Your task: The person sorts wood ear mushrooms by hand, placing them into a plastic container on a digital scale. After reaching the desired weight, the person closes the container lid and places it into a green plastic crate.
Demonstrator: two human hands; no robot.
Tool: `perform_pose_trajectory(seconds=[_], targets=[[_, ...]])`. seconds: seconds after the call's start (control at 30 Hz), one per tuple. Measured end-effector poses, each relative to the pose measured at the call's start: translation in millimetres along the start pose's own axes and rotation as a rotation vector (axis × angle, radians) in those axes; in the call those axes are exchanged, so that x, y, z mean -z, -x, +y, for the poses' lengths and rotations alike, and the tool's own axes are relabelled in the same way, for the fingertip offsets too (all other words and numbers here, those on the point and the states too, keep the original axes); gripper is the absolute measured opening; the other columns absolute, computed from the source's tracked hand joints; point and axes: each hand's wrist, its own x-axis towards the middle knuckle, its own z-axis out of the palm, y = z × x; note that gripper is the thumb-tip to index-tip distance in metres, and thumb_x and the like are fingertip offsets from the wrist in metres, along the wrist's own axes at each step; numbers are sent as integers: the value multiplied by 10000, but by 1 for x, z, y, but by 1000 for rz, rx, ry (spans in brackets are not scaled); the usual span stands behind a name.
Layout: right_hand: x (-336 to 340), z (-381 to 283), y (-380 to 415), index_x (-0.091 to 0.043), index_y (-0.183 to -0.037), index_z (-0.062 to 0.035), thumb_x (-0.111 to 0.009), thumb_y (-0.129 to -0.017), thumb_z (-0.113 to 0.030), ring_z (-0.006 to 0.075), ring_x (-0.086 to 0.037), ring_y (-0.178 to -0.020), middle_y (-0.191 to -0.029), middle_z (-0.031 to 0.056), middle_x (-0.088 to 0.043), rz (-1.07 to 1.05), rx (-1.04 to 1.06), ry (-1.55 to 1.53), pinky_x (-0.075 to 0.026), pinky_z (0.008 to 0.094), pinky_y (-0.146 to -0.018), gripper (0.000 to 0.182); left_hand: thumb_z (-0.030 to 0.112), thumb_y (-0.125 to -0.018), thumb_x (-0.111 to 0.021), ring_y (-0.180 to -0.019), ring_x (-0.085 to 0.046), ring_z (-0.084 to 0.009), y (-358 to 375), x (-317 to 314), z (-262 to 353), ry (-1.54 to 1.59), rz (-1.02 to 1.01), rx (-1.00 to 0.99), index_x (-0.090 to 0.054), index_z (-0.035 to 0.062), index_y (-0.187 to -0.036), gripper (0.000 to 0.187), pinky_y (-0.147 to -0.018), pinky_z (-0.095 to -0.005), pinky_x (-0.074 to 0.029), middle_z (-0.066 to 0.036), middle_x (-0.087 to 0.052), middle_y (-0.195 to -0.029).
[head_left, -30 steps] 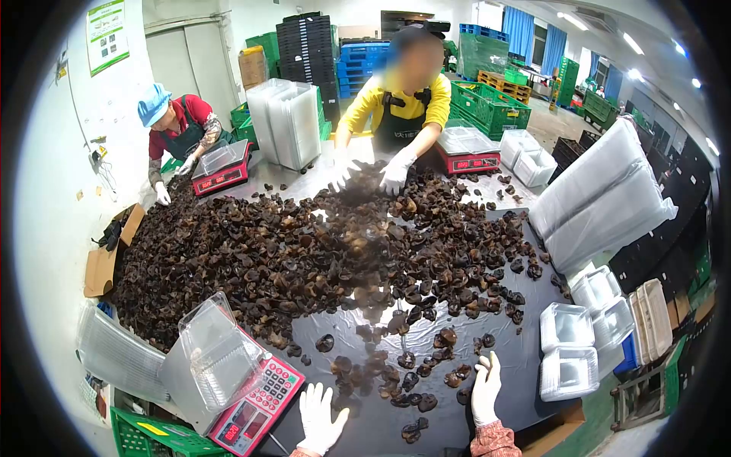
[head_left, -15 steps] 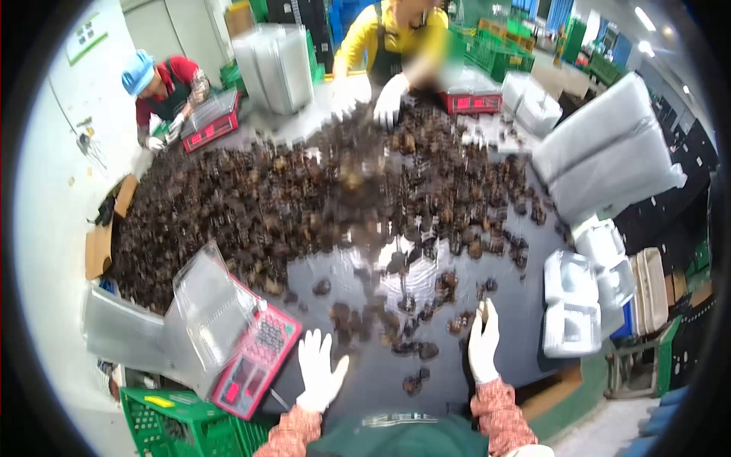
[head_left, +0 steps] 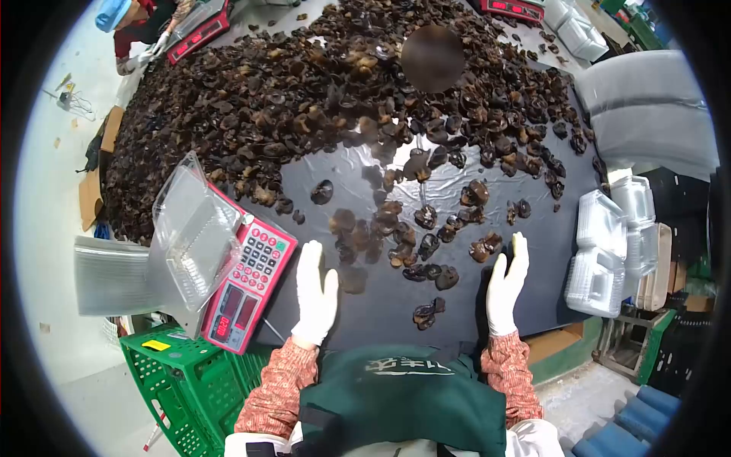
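Note:
My left hand (head_left: 315, 298), in a white glove, is held upright over the dark tabletop (head_left: 365, 320), fingers straight and thumb apart, holding nothing. It is just right of a red weighing scale (head_left: 263, 266) with a clear plastic container (head_left: 202, 232) resting on it. My right hand (head_left: 506, 289), gloved too, stands open on the other side, nearest a piece of wood ear mushroom (head_left: 485, 247). Between the hands lie several loose dark wood ear mushrooms (head_left: 429, 245). A broad heap of them (head_left: 244, 122) covers the far part of the table.
Clear plastic trays (head_left: 598, 251) are stacked at the right edge, below bagged trays (head_left: 655, 114). Another stack (head_left: 113, 276) stands left of the scale, above a green crate (head_left: 183, 373). At upper left, a co-worker's hand (head_left: 158, 47) is beside another red scale (head_left: 199, 39).
My view has tilted down, so the co-worker in yellow is out of frame. The fingers of my left hand have drawn closer together. My right hand remains open.

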Motion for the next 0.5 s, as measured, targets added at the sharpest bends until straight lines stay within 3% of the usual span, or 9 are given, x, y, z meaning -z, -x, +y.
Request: perform_pose_trajectory(seconds=[0.07,0.17,0.3,0.43,0.47,0.5], targets=[[-1,1,-5,-442,-1486,2,-493,-1030,-57,304,-456,-1397,-1500,176,-484,23,-14,34,-337,392,-1178,462,29,-980,-556,-1479,-353,-327,-9,0,4,44,-8,39,-360,-2,-1541,595,-1228,-412,-274,-198,-373,-1586],[1,5,-14,-451,-1477,3,-488,-1032,-54,292,-470,-1382,-1488,170,-493,51,-91,-122,-355,386,-1167,450,23,-990,-533,-1477,-359,-317,-28,-2,3,38,14,-19,-370,10,-1540,574,-1224,-407,-275,-183,-390,-1583],[6,2,-20,-490,-1440,13,-483,-1034,-54,288,-516,-1325,-1438,161,-534,21,-73,-85,-388,387,-1143,412,62,-1012,-522,-1469,-371,-316,-53,-5,9,91,13,10,-390,15,-1531,538,-1220,-404,-275,-177,-410,-1572],[-11,-12,-2,-504,-1407,29,-538,-957,-16,345,-503,-1325,-1429,204,-526,-74,-90,-161,-385,432,-1127,454,96,-1023,-516,-1468,-370,-324,-60,-17,9,62,-43,0,-393,15,-1531,528,-1225,-410,-265,-182,-414,-1569],[-15,-24,10,-510,-1401,33,-517,-951,3,363,-477,-1353,-1467,232,-492,-80,115,17,-352,425,-1165,451,97,-1023,-514,-1468,-369,-327,-58,-20,8,1,-54,-64,-394,13,-1529,527,-1227,-412,-261,-183,-418,-1566],[-17,-39,20,-522,-1384,24,-540,-893,30,392,-448,-1375,-1487,239,-467,-153,192,-50,-338,460,-1172,491,98,-1023,-511,-1467,-368,-330,-55,-22,8,-59,-64,-129,-395,10,-1528,526,-1229,-414,-257,-183,-422,-1562]])
